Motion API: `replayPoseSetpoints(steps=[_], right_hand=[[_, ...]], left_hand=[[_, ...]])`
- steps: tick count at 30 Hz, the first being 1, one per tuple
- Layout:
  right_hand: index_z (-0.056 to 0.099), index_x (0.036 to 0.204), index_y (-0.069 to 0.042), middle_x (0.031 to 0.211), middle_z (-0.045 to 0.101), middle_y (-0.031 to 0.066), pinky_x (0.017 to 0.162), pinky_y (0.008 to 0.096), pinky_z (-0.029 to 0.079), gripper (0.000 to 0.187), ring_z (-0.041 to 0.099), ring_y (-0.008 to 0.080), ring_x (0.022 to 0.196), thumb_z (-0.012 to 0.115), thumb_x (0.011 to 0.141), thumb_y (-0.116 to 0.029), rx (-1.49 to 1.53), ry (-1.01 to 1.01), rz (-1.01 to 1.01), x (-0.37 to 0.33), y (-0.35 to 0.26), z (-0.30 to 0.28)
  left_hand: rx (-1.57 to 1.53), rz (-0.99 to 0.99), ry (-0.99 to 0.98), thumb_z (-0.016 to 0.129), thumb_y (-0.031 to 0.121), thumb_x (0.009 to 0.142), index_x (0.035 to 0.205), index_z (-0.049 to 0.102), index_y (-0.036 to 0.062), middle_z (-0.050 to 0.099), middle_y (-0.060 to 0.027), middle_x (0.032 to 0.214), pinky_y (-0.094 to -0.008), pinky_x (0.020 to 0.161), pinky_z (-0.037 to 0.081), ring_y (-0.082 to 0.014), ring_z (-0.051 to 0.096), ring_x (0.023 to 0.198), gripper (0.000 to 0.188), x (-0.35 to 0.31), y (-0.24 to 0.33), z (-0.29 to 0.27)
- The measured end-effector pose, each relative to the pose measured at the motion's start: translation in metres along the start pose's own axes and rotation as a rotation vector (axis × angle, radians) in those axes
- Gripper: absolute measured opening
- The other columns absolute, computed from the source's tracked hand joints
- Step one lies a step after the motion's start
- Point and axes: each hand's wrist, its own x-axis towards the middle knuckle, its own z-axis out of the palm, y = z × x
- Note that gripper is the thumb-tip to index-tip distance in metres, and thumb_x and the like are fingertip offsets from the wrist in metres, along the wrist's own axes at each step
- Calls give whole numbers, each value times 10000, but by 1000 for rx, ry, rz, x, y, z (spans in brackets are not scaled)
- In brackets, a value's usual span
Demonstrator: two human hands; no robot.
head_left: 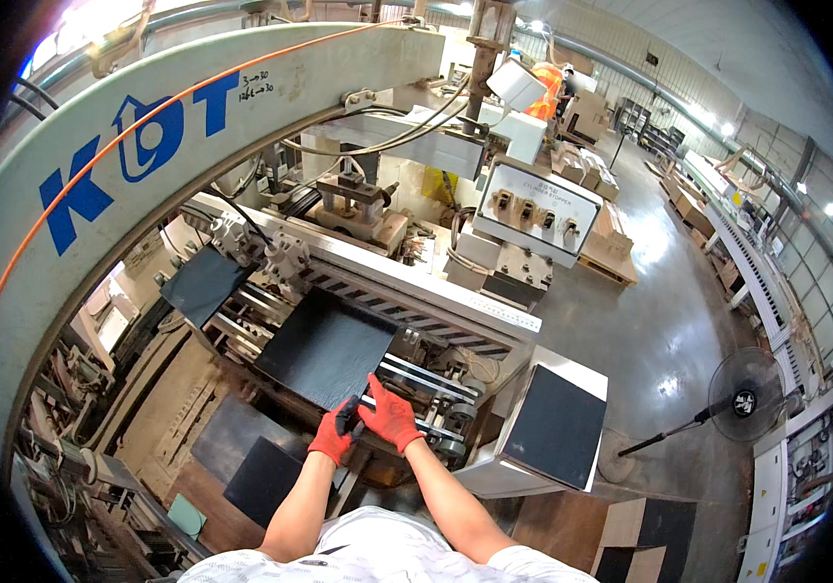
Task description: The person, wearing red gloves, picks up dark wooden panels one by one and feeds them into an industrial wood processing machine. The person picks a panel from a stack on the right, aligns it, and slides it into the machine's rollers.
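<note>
Black rectangular panel [327, 347] lies across the machine's metal rails [421, 374]; the right hand [392, 418] points a forefinger at its near edge, the left hand [332, 437] close beside. Whether either grips is unclear. Uneven pushing could skew the panel against the white beam [416, 288].

Red gloves [392, 420], black panel [329, 342], white shirt [382, 539]

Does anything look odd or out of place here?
Nothing looks plainly spilled or broken. Two small oddities: an orange line crosses the face of the white beam instead of being tucked away, and a green sheet lies lower left, its colour unlike the dark panel near it.
</note>
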Motion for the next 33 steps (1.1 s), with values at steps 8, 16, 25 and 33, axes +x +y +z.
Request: replayPoseSetpoints(steps=[8, 16, 25, 33], right_hand=[[592, 1237, -52, 1008, 675, 89, 856, 340, 523, 422, 668, 216, 947, 710, 843, -145, 455, 489, 25, -22, -32, -4], [630, 1008, -108, 923, 701, 46, 611, 285, 523, 233, 674, 149, 719, 667, 959, -332, 1548, -252, 788, -39, -12, 59], [607, 967, -107, 943, 695, 84, 644, 304, 539, 131, 684, 172, 774, 634, 986, -235, 1456, -61, 686, -69, 5, 40], [602, 1022, -61, 993, 700, 116, 671, 340, 570, 132, 702, 213, 800, 605, 993, -190, 1492, 84, 759, -176, 37, -48]], left_hand=[[-863, -744, 350, 650, 335, 958, 1064, 668, 144, 637, -25, 923, -318, 711, 542, -169, 621, 828, 218, -25, -6, -9], [-902, -805, 510, 716, 410, 892, 919, 640, 175, 666, -1, 831, -368, 729, 507, -204, 621, 770, 249, -73, -11, -55], [-940, -571, 695, 674, 449, 913, 1150, 594, 183, 678, -25, 992, -401, 833, 482, -235, 618, 926, 365, -45, -3, -99], [-451, -570, 91, 683, 112, 924, 1180, 638, -8, 676, -52, 1085, -251, 826, 495, -128, 629, 927, 286, -52, 16, -90]])
